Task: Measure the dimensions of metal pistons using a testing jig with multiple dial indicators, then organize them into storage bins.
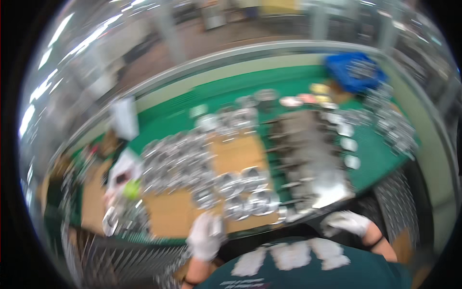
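Note:
My left hand, in a white glove, is at the table's front edge beside a sheet of brown cardboard. Its fingers are smeared by motion, and I cannot make out whether the greyish patch at them is a held part. Just beyond it stand shiny round metal parts. My right hand, also white-gloved, hovers off the front edge, near the lower right corner of a grey metal fixture with rods along its left side. Blur hides how its fingers lie.
Many silver parts fill the middle left of the green table. White discs line the fixture's right side. A blue bin with metal pieces sits at the far right. A raised rim borders the back.

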`<state>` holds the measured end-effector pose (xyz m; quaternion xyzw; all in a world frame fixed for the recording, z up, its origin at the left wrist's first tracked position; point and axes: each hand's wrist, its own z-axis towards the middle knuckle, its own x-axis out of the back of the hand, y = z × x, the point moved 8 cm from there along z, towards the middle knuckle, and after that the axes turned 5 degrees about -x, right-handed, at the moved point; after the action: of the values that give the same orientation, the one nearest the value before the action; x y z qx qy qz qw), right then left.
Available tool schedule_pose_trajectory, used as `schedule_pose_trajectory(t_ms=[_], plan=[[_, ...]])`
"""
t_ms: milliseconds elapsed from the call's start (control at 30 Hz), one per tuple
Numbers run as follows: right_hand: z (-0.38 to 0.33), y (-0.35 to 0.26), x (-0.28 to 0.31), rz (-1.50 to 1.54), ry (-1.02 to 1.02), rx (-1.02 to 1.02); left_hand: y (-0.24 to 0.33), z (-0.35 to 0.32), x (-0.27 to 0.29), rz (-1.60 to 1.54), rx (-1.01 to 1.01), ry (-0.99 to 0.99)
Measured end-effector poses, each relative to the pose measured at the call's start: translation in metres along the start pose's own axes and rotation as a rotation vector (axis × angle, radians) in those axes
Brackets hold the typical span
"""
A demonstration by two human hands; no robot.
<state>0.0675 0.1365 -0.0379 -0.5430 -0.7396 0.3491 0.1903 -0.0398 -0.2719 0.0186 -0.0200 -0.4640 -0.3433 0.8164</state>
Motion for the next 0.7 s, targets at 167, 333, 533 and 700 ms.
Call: schedule_pose_trajectory(t_ms=[167, 333, 533, 700], plan=[[0.032, -0.090, -0.015, -0.126, -0.163, 0.471, -0.022, -0.020, -0.011, -0.830, 0.632, 0.041], [0.031, -0.126, -0.024, -0.350, -0.320, 0.608, 0.065, 0.041, -0.039, -1.146, 0.891, 0.255], [-0.005, -0.118, 0.024, -0.125, -0.359, 0.852, 0.242, 0.140, -0.089, -0.781, 0.206, 0.081], [0.006, -0.086, 0.068, 0.199, -0.347, 0.617, 0.254, 0.119, -0.172, -1.213, 0.594, -0.111]])
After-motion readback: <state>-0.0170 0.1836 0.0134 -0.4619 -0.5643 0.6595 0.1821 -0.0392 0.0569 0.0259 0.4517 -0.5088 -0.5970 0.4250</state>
